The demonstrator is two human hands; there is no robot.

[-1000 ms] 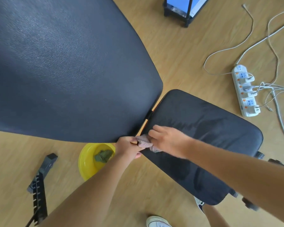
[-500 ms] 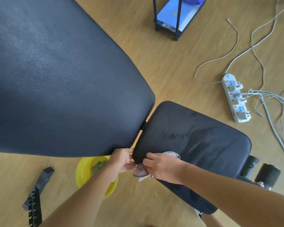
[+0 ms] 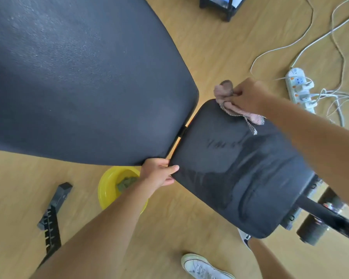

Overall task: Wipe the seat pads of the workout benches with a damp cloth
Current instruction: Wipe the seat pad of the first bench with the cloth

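Observation:
The black seat pad (image 3: 240, 170) of the bench lies right of centre, with damp streaks on its surface. The large black back pad (image 3: 73, 81) fills the upper left. My right hand (image 3: 248, 96) grips a bunched pinkish cloth (image 3: 228, 97) at the seat pad's far corner, one mesh end trailing onto the pad. My left hand (image 3: 158, 173) holds the seat pad's near left corner, thumb on top and fingers under the edge.
A yellow bowl (image 3: 109, 190) with a green cloth inside stands on the wooden floor under my left forearm. A power strip (image 3: 299, 87) with white cables lies at the right. A black notched bar (image 3: 52, 218) lies lower left. Bench frame and roller (image 3: 314, 228) sit lower right; my shoe (image 3: 201, 266) is below.
My right hand carried the cloth from the seat pad's near left corner across to its far corner. My left hand stayed at the near corner, now gripping the pad's edge.

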